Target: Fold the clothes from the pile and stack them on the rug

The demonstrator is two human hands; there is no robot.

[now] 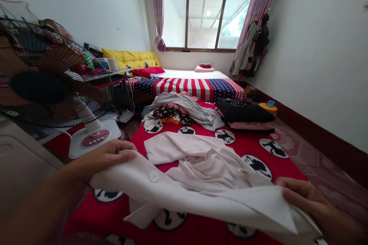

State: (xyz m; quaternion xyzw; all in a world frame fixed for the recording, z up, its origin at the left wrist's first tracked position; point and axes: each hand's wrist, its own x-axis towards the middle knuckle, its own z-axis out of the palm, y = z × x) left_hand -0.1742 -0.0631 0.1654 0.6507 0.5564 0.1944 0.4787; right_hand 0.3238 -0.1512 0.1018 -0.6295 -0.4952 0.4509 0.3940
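Note:
A white buttoned jacket (201, 199) stretches between my two hands, its near edge lifted and pulled fairly taut. My left hand (110, 157) pinches the edge on the left, near a large white button. On the right, my right hand (304, 195) grips the cloth beside a pointed flap that looks like a lapel. The rest of the garment, a sleeve and crumpled folds, lies on the red blanket (276, 172) with black-and-white round prints. Behind it sits a heap of loose clothes (184, 111), grey, pink and black floral.
A standing fan (94, 138) is close on the left. Folded dark clothes (244, 111) are stacked at the right rear, by a yellow-lidded container (268, 107). A bed with a striped, starred cover (184, 87) stands under the window. Clothes hang on a rack (250, 46) at right.

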